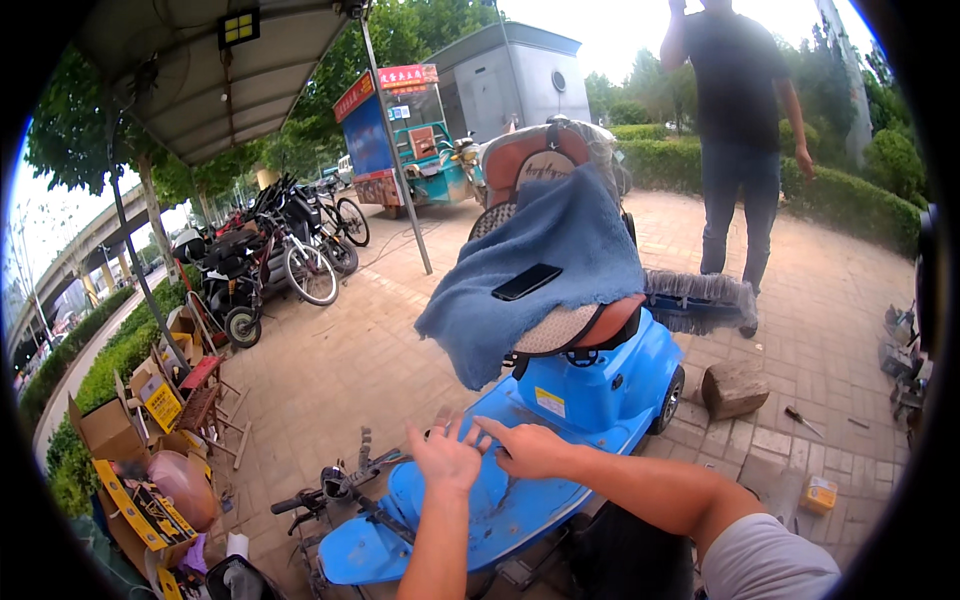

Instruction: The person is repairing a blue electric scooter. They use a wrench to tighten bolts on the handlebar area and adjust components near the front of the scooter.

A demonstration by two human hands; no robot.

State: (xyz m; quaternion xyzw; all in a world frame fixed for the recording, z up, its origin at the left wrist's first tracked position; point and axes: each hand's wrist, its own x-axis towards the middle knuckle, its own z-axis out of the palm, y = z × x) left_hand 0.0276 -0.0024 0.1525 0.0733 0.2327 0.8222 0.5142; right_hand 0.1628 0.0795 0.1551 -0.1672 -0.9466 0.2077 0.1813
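My left hand is raised palm up over the blue scooter, its fingers spread and slightly blurred. Nothing shows in it. My right hand comes in from the right with the index finger stretched toward the left hand's fingers and the others curled. Whether the two touch, I cannot tell. Below them lies the blue scooter body, dusty on its flat deck. A blue towel drapes over the padded seat. On the towel rests a black phone.
The scooter's handlebar lies low at the left. A wooden block, a screwdriver and a small yellow box sit on the paving at right. A person stands beyond the fringed mop head. Cardboard boxes crowd the left.
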